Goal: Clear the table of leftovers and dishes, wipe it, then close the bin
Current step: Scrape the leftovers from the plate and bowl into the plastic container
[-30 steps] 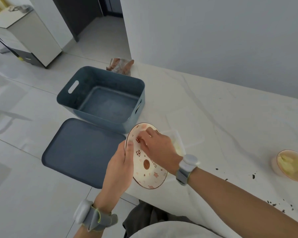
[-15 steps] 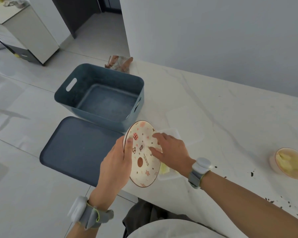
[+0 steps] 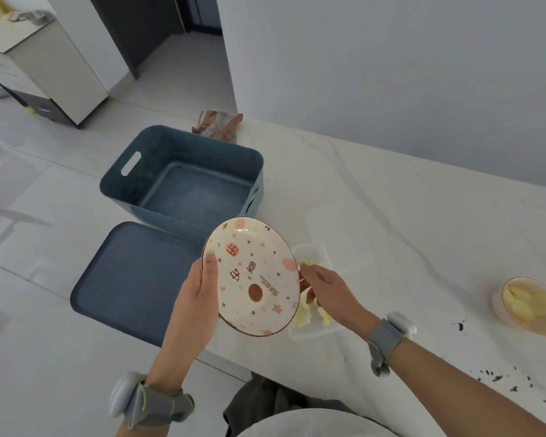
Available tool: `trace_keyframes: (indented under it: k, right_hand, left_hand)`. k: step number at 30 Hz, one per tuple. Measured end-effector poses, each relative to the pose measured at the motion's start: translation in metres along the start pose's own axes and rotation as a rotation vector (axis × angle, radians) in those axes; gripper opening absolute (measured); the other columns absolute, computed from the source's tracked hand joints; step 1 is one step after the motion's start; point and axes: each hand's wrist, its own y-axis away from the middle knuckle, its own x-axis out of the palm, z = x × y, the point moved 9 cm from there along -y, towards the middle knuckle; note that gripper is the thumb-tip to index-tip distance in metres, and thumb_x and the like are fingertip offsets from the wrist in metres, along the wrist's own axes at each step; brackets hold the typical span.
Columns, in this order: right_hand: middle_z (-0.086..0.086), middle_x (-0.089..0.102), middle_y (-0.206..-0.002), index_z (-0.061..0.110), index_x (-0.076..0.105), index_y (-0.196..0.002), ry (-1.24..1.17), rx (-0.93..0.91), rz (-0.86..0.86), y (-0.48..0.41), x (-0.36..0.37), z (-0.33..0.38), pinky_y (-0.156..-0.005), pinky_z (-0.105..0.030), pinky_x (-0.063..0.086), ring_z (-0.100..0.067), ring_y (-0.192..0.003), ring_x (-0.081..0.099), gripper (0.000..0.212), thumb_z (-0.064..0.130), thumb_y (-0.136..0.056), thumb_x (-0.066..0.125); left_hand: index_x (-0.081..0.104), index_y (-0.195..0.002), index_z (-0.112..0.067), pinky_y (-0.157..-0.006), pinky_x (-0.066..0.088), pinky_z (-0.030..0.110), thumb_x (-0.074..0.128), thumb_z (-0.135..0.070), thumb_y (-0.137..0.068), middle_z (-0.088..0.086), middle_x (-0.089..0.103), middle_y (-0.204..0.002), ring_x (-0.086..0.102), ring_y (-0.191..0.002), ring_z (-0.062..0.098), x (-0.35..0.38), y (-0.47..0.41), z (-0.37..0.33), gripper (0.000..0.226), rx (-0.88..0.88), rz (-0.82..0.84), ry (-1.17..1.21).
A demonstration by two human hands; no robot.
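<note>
My left hand grips a patterned white plate by its left rim and holds it tilted over the table's edge, face toward me. My right hand reaches behind the plate's right edge, over a clear plastic container with pale yellow food scraps; its fingertips are partly hidden, so I cannot see whether they hold anything. The blue bin stands open at the table's left end, its blue lid lying beside it below.
A pink bowl of yellow food sits at the right. Dark crumbs dot the white marble table near its front edge. A clear flat lid lies behind the container. A crumpled brown wrapper rests beyond the bin.
The plate has turned from edge-on to face me more. My right hand has left the plate's face and moved right and down to the container behind it.
</note>
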Motion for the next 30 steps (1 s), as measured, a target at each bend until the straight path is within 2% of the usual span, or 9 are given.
trace_keyframes:
  k: [3, 6, 9, 12, 17, 19, 22, 26, 30]
  right_hand:
    - [0.005, 0.064, -0.076, 0.017, 0.065, -0.094, -0.037, -0.023, -0.116, 0.008, -0.036, 0.002, -0.059, -0.02, 0.042, -0.005, -0.055, 0.056, 0.024, 0.035, -0.099, 0.049]
    - [0.007, 0.061, -0.071, 0.018, 0.067, -0.096, -0.017, 0.007, -0.308, 0.02, -0.101, -0.023, -0.053, -0.01, 0.04, 0.0, -0.052, 0.055, 0.021, 0.031, -0.098, 0.052]
    - [0.006, 0.066, -0.076, 0.02, 0.068, -0.095, -0.082, 0.069, -0.5, 0.039, -0.16, -0.052, -0.059, -0.019, 0.044, -0.006, -0.057, 0.057, 0.022, 0.033, -0.099, 0.051]
    - [-0.004, 0.07, -0.085, 0.015, 0.065, -0.101, -0.215, 0.167, -0.703, 0.07, -0.22, -0.102, -0.063, -0.029, 0.045, -0.017, -0.062, 0.056, 0.023, 0.029, -0.101, 0.047]
    - [-0.019, 0.064, -0.082, 0.003, 0.039, -0.133, -0.267, 0.344, -0.98, 0.146, -0.288, -0.191, -0.046, -0.027, 0.036, -0.02, -0.057, 0.049, 0.036, 0.021, -0.102, 0.044]
    - [-0.015, 0.058, -0.077, 0.003, 0.022, -0.145, -0.302, 0.419, -1.002, 0.164, -0.305, -0.218, -0.044, -0.027, 0.036, -0.021, -0.057, 0.05, 0.054, 0.027, -0.102, 0.045]
    - [-0.013, 0.057, -0.09, 0.004, 0.012, -0.151, -0.304, 0.533, -0.927, 0.16, -0.318, -0.254, -0.045, -0.026, 0.043, -0.021, -0.065, 0.057, 0.065, 0.034, -0.101, 0.042]
    - [-0.02, 0.057, -0.115, 0.01, 0.02, -0.147, -0.41, 0.571, -0.916, 0.138, -0.332, -0.288, -0.073, -0.038, 0.048, -0.031, -0.094, 0.06, 0.082, 0.061, -0.087, 0.041]
    - [-0.016, 0.064, -0.096, 0.003, 0.034, -0.134, -0.519, 0.558, -0.883, 0.121, -0.333, -0.283, -0.048, -0.027, 0.039, -0.02, -0.064, 0.053, 0.044, 0.034, -0.102, 0.04]
  left_hand:
    - [0.052, -0.119, -0.034, -0.057, 0.05, 0.01, 0.027, -0.05, -0.103, -0.015, 0.064, -0.104, 0.062, -0.096, 0.007, 0.03, -0.002, -0.016, 0.035, -0.005, 0.066, 0.173]
    - [0.056, -0.113, -0.039, -0.061, 0.059, 0.021, 0.038, -0.038, -0.105, -0.011, 0.066, -0.112, 0.064, -0.101, 0.013, 0.093, -0.007, -0.034, 0.02, -0.048, 0.276, 0.277]
    - [0.061, -0.115, -0.027, -0.067, 0.062, 0.039, 0.045, -0.014, -0.099, 0.006, 0.066, -0.118, 0.064, -0.106, 0.025, 0.156, -0.02, -0.035, 0.026, -0.149, 0.394, 0.345]
    - [0.059, -0.125, -0.013, -0.066, 0.063, 0.043, 0.045, -0.01, -0.097, 0.013, 0.064, -0.119, 0.062, -0.105, 0.029, 0.241, -0.024, -0.05, 0.031, -0.235, 0.494, 0.436]
    - [0.056, -0.122, -0.008, -0.075, 0.061, 0.046, 0.048, -0.005, -0.098, 0.017, 0.062, -0.125, 0.062, -0.11, 0.03, 0.357, -0.028, -0.07, 0.026, -0.279, 0.521, 0.51]
    - [0.057, -0.118, -0.011, -0.078, 0.06, 0.044, 0.047, -0.003, -0.097, 0.015, 0.062, -0.124, 0.059, -0.119, 0.036, 0.387, -0.029, -0.077, 0.024, -0.251, 0.516, 0.48]
    - [0.056, -0.12, -0.011, -0.086, 0.058, 0.048, 0.045, 0.003, -0.096, 0.014, 0.062, -0.124, 0.059, -0.118, 0.037, 0.421, -0.034, -0.075, 0.029, -0.276, 0.539, 0.461]
    - [0.055, -0.123, -0.01, -0.085, 0.055, 0.049, 0.043, 0.008, -0.095, 0.018, 0.06, -0.128, 0.059, -0.112, 0.036, 0.458, -0.036, -0.063, 0.035, -0.356, 0.571, 0.441]
    - [0.055, -0.125, -0.012, -0.089, 0.052, 0.05, 0.044, 0.008, -0.096, 0.018, 0.059, -0.128, 0.056, -0.116, 0.038, 0.479, -0.033, -0.049, 0.037, -0.403, 0.551, 0.433]
